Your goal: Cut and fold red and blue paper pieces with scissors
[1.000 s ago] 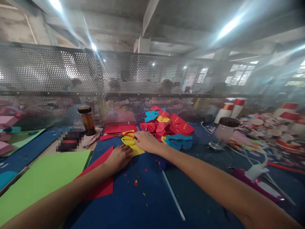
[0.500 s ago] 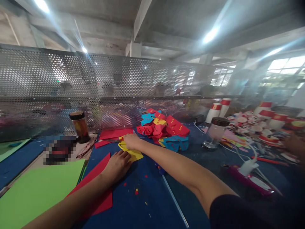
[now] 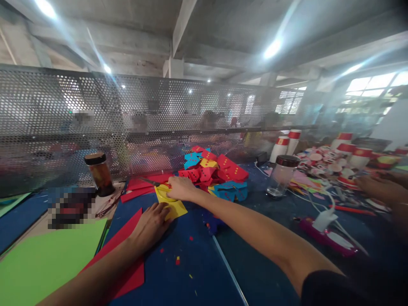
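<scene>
Another person's hands (image 3: pixel 371 185) have come into sight at the right edge since a second ago, while the person working here has turned a little that way, so everything sits further left in view. Biggest of all from where I stand is the perforated metal screen (image 3: pixel 178 102), rising behind the dark blue table (image 3: pixel 178 293). On the left of the table lies a bright green sheet (image 3: pixel 54 250), and next to it a red sheet (image 3: pixel 136 272) passes under the left forearm. Near the screen, a pile of cut and folded paper (image 3: pixel 232 169) in red, blue and yellow rises. A dark-lidded jar (image 3: pixel 100 176) with brownish contents stands on the left, well apart from a clear jar (image 3: pixel 282 178) on the right. The left hand (image 3: pixel 151 221) is knuckles up, bent fingers on the yellow paper (image 3: pixel 177 208); I can't tell whether they pinch it. That paper lies on the table left of the pile. At its far end is the right hand (image 3: pixel 183 188), fingers by the handles of the scissors (image 3: pixel 156 184); whether it grips them, I can't tell. Tiny scraps (image 3: pixel 177 260) dot the blue nearer the person.
</scene>
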`<state>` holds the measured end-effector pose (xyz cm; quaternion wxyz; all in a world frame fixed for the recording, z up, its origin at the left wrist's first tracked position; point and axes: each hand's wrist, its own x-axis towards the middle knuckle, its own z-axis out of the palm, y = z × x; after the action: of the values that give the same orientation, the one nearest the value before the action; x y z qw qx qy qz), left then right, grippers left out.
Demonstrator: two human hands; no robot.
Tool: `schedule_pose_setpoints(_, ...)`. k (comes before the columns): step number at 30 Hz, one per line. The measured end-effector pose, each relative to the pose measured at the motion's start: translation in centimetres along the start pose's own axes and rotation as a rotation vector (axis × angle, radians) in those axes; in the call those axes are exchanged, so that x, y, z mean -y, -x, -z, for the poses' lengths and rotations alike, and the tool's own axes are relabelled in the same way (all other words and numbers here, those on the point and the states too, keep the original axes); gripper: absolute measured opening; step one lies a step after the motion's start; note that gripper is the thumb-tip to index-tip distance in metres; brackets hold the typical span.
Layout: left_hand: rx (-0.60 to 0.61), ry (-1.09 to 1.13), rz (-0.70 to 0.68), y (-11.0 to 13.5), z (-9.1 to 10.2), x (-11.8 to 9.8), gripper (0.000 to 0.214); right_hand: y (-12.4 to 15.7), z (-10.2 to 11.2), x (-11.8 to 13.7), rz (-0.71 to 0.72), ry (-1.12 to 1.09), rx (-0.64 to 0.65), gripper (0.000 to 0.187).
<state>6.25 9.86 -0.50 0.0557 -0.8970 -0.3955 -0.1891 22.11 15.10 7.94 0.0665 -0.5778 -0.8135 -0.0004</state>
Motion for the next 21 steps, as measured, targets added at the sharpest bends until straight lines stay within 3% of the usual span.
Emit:
schedule_pose_setpoints(6,-0.002,0.035,0.021,0.0,0.2,0.2,0.037,5.8,2.2,-2.9,-0.061,-0.266,-0.13,0.032)
schedule_pose_setpoints(12,0.012,0.07,0.04,0.0,0.6,0.0,0.035,11.8,0.4,-4.8,-0.062,-0.51,-0.165,0.018)
schedule_pose_setpoints(17,0.023,0.072,0.089,0.0,0.2,0.3,0.029,13.9,-1.2,-5.1,-0.067,-0.628,-0.198,0.015)
schedule_pose_setpoints(21,0.01,0.001,0.235,-1.1,0.2,2.1,0.029,14.4,-1.3,-4.9,-0.101,-0.654,-0.241,0.013)
